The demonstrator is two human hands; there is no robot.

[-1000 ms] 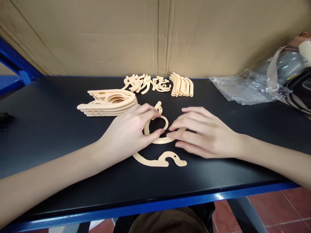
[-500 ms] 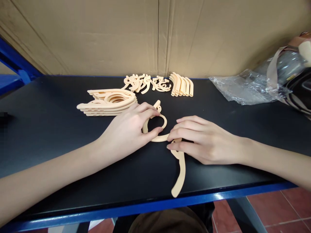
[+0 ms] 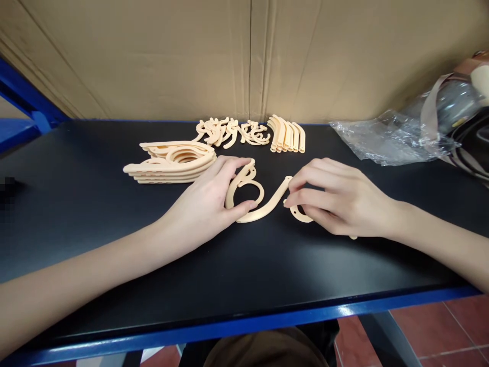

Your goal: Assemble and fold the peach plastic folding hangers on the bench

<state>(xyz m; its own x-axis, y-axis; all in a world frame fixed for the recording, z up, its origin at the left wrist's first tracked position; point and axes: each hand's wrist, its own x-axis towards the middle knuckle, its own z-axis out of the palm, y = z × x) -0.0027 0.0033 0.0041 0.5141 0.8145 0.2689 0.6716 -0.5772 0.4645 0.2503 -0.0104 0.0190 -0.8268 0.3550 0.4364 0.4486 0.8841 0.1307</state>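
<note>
A beige plastic folding hanger [image 3: 260, 212] lies partly opened out on the black table. My left hand [image 3: 214, 193] is closed round its ring-shaped middle, fingertips at the top of the upper arm and thumb at the ring. A curved lower bar runs from the ring up to the right, its end reaching my right hand's fingertips. My right hand [image 3: 332, 199] has its fingers bent over a second beige piece, a hanger arm [image 3: 299, 215] with a curved, holed end. Most of that arm is hidden under the palm; a small tip shows below it. Whether the two pieces are joined, I cannot tell.
A stack of beige folded hangers [image 3: 168, 167] stands left of my left hand. Behind lie a heap of small curved hooks [image 3: 219, 131] and a row of loose arms [image 3: 286, 133]. A clear plastic bag [image 3: 382, 137] lies at the right; a cardboard wall [image 3: 153, 61] closes the back.
My right hand has moved up and right, swinging the loose arm from pointing toward me to lying rightward under the palm. The bar's end has come into view. My left fingertips have shifted slightly upward.
</note>
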